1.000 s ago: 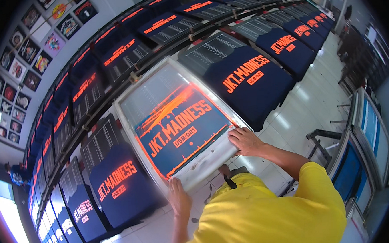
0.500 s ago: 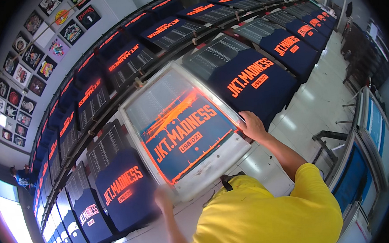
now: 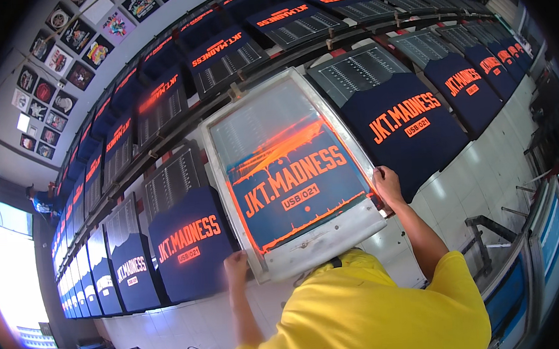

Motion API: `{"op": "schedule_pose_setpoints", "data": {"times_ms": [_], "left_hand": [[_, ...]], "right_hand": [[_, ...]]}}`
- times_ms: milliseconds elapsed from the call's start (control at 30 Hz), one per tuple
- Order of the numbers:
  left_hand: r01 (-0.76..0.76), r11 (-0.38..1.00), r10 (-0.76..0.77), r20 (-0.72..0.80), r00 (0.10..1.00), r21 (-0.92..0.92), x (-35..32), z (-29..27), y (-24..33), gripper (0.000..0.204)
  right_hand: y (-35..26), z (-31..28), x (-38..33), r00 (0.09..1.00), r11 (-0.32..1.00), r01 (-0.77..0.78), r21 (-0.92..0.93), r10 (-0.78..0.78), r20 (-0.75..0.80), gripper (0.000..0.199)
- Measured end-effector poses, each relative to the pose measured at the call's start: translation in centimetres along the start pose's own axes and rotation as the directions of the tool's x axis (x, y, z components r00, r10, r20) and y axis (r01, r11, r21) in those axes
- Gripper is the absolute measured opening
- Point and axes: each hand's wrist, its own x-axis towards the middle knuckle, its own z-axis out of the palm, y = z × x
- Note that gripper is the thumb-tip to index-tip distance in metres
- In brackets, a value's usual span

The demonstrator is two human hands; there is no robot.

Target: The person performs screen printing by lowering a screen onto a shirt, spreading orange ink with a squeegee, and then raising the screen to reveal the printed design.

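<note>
Head view: right hand (image 3: 388, 185) holds the screen-printing frame (image 3: 325, 237). Left hand (image 3: 236, 267) is beside it, grip impossible to tell.

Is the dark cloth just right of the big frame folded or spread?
Spread: the navy cloth lies smooth over its dark board, its whole orange print showing.

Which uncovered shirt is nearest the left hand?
The navy, orange-lettered shirt directly left of the silver rectangular frame; its edge is beside the bare left hand, others farther.
</note>
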Motion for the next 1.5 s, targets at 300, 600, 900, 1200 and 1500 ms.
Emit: {"op": "schedule_pose_setpoints", "data": {"times_ms": [300,600,900,1200,1500], "left_hand": [[0.019,0.961,0.015,0.122,0.992,-0.277,0.0,-0.6,-1.1,0.034],[-0.067,0.906,0.026,-0.103,0.994,-0.417,-2.0,1.4,0.7,0.035],[-0.199,0.938,0.069,-0.41,0.909,-0.283,-4.0,-3.9,-2.3,0.038],[-0.153,0.914,-0.192,-0.734,0.651,-0.375,-12.0,-17.2,-9.8,0.041],[-0.222,0.819,-0.343,-0.762,0.549,-0.529,-26.8,-20.7,-15.8,0.051]], "right_hand": [[0.0,0.1,0.5,0.995,0.996,-0.078,-0.039,0.08,0.066,0.04],[1.7,0.2,0.3,0.991,0.993,-0.113,0.036,0.11,0.071,0.042],[-4.2,1.8,-2.2,0.98,0.978,-0.086,0.188,0.049,0.195,0.035],[-10.9,12.3,-9.9,0.836,0.921,-0.069,0.383,-0.156,0.526,0.027],[-16.5,17.6,-16.4,0.611,0.928,-0.036,0.371,-0.273,0.743,0.03]]}}
